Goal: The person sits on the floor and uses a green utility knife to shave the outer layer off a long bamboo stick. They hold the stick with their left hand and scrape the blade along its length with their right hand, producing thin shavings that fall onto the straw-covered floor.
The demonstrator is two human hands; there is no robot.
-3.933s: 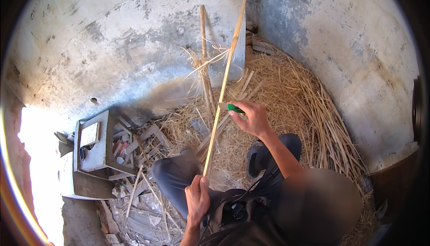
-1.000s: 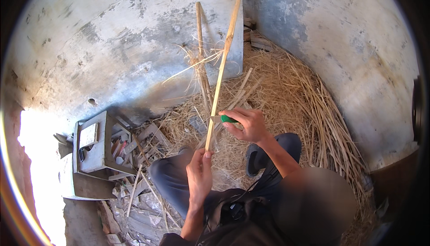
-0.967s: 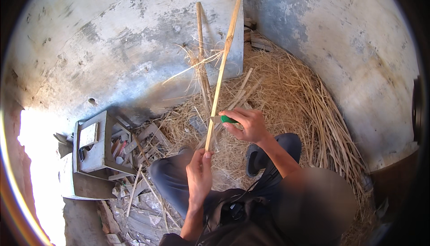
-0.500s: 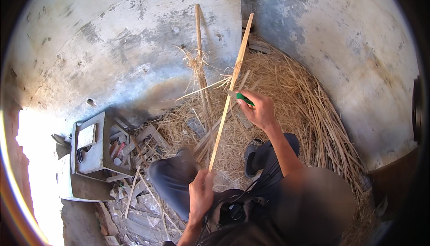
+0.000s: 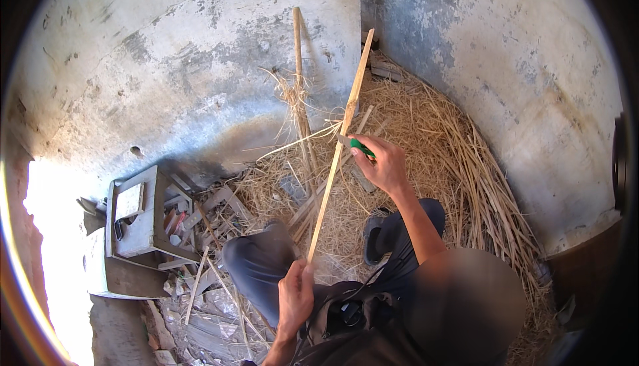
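My left hand (image 5: pixel 295 294) grips the near end of a long, pale wooden strip (image 5: pixel 326 196). The strip slants up and away from me, its wider far end near the corner of the walls. In my right hand (image 5: pixel 386 167), closed around its green handle, is a knife (image 5: pixel 361 147). Its blade lies against the strip about midway along. Thin curled shavings (image 5: pixel 299 141) stick out to the left from the strip just beyond the blade.
A stick (image 5: pixel 297 46) leans on the wall, shavings caught around it. Straw-like shavings (image 5: pixel 413 126) cover the floor, with long strips piled at right. To the left lies a worn wooden stool (image 5: pixel 157 216) among rubble and boards. My bent knees flank the strip.
The strip has slid slightly toward me. My left hand has drawn back a little, down and to the left. My right hand and the knife have barely moved.
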